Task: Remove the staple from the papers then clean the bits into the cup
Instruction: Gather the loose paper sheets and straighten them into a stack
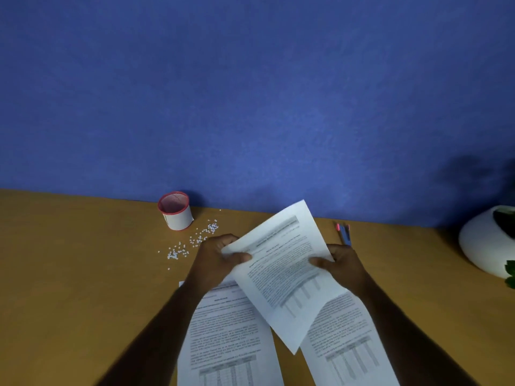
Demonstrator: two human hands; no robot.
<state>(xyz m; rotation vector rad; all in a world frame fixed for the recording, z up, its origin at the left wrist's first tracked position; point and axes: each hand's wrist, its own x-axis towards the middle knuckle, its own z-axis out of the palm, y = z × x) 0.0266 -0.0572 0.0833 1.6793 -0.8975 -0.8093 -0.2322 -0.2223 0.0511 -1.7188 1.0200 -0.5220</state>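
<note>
Hands grip sheet side edges; bits beside cup.

Both hands hold a printed sheet above desk.

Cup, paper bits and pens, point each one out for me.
cup (178,218), head view, on its white side wall
paper bits (195,240), head view, middle of the scattered trail
pens (345,234), head view, on the blue barrels

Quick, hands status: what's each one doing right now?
Left hand: grips the raised sheet at its left edge.
Right hand: grips the same sheet at its right edge.
</note>
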